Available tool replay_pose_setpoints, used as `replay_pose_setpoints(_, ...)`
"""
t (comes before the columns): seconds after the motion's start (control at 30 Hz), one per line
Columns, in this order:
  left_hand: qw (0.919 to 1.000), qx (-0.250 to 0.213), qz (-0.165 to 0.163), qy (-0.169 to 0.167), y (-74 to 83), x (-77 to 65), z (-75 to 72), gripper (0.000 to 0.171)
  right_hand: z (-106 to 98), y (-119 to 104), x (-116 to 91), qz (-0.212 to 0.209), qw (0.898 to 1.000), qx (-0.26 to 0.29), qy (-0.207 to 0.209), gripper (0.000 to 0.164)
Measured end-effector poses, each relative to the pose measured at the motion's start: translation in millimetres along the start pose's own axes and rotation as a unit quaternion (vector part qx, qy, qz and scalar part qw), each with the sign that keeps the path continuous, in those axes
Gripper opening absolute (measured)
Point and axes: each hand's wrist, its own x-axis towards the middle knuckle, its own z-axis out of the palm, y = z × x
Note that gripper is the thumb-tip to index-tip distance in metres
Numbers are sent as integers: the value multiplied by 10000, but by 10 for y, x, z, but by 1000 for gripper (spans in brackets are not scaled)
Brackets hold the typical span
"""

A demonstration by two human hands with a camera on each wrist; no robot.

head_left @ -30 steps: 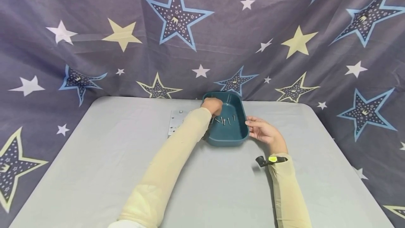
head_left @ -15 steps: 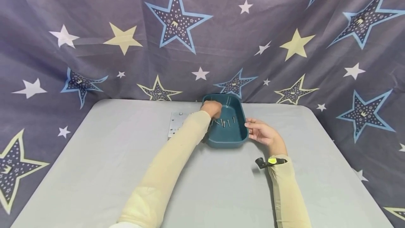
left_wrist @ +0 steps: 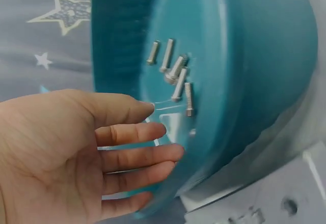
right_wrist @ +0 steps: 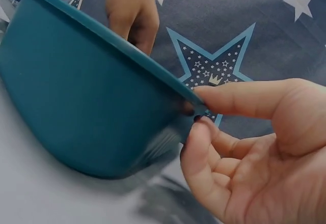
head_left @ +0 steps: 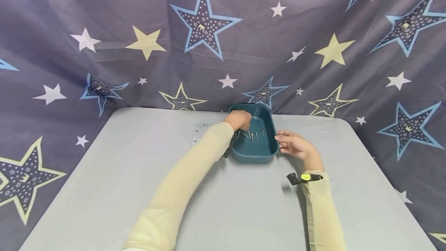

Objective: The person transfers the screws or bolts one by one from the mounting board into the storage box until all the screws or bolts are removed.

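Note:
A dark teal tray (head_left: 253, 159) stands on the table with several metal screws (head_left: 257, 135) scattered on its floor. My left hand (head_left: 238, 119) reaches over the left wall into it. In the left wrist view, its fingers lie loosely bent and a little spread, beside a cluster of screws (left_wrist: 178, 84); the thumb tip is near the index finger. My right hand (head_left: 292, 143) is at the tray's right side. The right wrist view shows its thumb (right_wrist: 239, 99) and index finger pinching the tray's rim.
A silver metal plate with holes (head_left: 200, 130) lies left of the tray, partly hidden by the left forearm. The light grey table (head_left: 223, 208) meets a star-patterned curtain (head_left: 195, 69) right behind the tray. A small black wrist camera (head_left: 293, 179) sits on the right wrist.
The head view has shifted slightly, so everything appears a little further right. Both hands keep nearly the same places at the tray.

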Motion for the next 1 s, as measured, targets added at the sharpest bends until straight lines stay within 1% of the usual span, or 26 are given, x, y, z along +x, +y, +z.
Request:
replay_pose_setpoints(0.1, 9993, -52, 211, 308, 11, -27, -39, 42, -51, -35, -8, -18, 9999, -158, 54, 28)
replay_pose_setpoints(0.17, 9983, -97, 331, 467, 11, -55, -62, 37, -89, -50, -23, -72, 9998, -163, 39, 28)
replay_pose_setpoints(0.3, 9961, -134, 532, 694, -3, -147, -90, 14, -162, -67, -95, -275, 9996, -29, 79, 21)
replay_pose_setpoints(0.33, 9954, -149, 581, 749, -12, -175, -93, 12, -181, -70, -123, -328, 9994, 30, 128, 19)
replay_pose_setpoints(0.47, 9891, -143, 798, 1232, -89, -315, -67, 14, -238, -103, -260, -508, 9977, 364, 266, 20)
replay_pose_setpoints(0.57, 9834, -207, 889, 1567, -187, -428, -47, 23, -242, -196, -396, -759, 9933, 784, 385, 22)
replay_pose_setpoints(0.6, 9824, -247, 904, 1617, -220, -465, -48, 26, -232, -244, -449, -925, 9900, 945, 482, 21)
replay_pose_setpoints(0.67, 9804, -306, 892, 1732, -281, -532, -62, 32, -194, -361, -564, -1440, 9805, 1145, 690, 19)
replay_pose_setpoints(0.77, 9780, -355, 846, 1872, -363, -638, -110, 41, -93, -558, -734, -2344, 9585, 1190, 1100, 22)
replay_pose_setpoints(0.83, 9757, -338, 773, 2021, -409, -712, -154, 47, -7, -689, -822, -2837, 9433, 1027, 1385, 26)
replay_pose_setpoints(0.87, 9741, -345, 746, 2108, -432, -748, -176, 49, 37, -753, -854, -3016, 9369, 894, 1526, 29)
replay_pose_setpoints(0.97, 9669, -346, 682, 2433, -508, -847, -233, 54, 169, -935, -891, -3378, 9208, 365, 1916, 35)
replay_pose_setpoints(1.0, 9642, -346, 677, 2542, -532, -880, -250, 55, 210, -990, -888, -3461, 9156, 113, 2044, 39)
